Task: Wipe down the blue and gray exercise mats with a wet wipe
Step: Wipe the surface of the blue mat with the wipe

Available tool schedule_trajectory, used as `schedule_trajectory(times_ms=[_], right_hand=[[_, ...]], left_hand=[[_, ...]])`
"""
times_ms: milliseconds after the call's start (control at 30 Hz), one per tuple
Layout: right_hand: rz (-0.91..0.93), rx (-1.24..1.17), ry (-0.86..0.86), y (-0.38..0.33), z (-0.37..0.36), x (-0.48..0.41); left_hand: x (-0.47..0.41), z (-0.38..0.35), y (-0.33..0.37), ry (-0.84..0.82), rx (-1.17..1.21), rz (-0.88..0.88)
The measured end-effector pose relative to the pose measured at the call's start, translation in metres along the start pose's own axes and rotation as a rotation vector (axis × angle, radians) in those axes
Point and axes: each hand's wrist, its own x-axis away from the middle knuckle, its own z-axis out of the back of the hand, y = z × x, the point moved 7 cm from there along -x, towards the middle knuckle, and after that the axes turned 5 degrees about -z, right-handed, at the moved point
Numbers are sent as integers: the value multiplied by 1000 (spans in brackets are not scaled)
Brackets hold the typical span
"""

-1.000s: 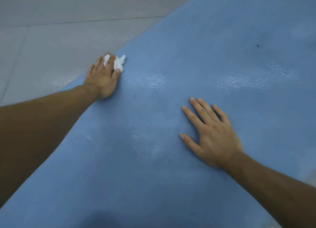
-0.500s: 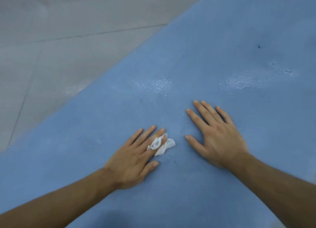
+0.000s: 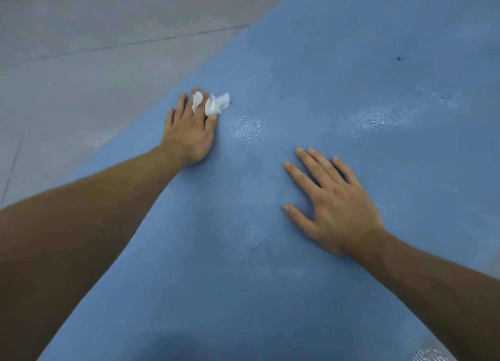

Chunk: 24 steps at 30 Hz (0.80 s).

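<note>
A: Fingers (image 3: 316, 171) of your right hand (image 3: 335, 206) lie straight and spread, palm flat on the blue mat (image 3: 270, 293), holding nothing. I judge that's a prop: it takes your weight and pins the mat while you lean out.

B: Agreed. It sits nearest you, well apart from your left hand (image 3: 189, 136), so the wiping arm has room to sweep.

A: Your left hand does the work. Its fingers are nearly straight too, pressing the wet wipe (image 3: 217, 105) onto the mat close to its left edge, beside the gray floor (image 3: 81, 63). The wipe is crumpled, mostly under your fingertips, with white folds poking up between them and out to the right.

B: Flat pressure like that spreads the damp into the foam, I'd say, rather than just dragging the wipe along. Whether you also nip it between two fingers, I cannot tell.

A: Just right of that hand a wet patch (image 3: 247, 130) glistens. A second wet patch (image 3: 376, 120) lies farther right, and a dark speck (image 3: 399, 58) farther off.

B: So you look mid-wipe on the blue mat. The gray mat isn't in view.
</note>
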Motion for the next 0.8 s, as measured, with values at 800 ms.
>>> schedule_trajectory(times_ms=[800], right_hand=[[-171, -77, -43, 64, 15, -1]], left_hand=[[218, -66, 87, -155, -170, -522]])
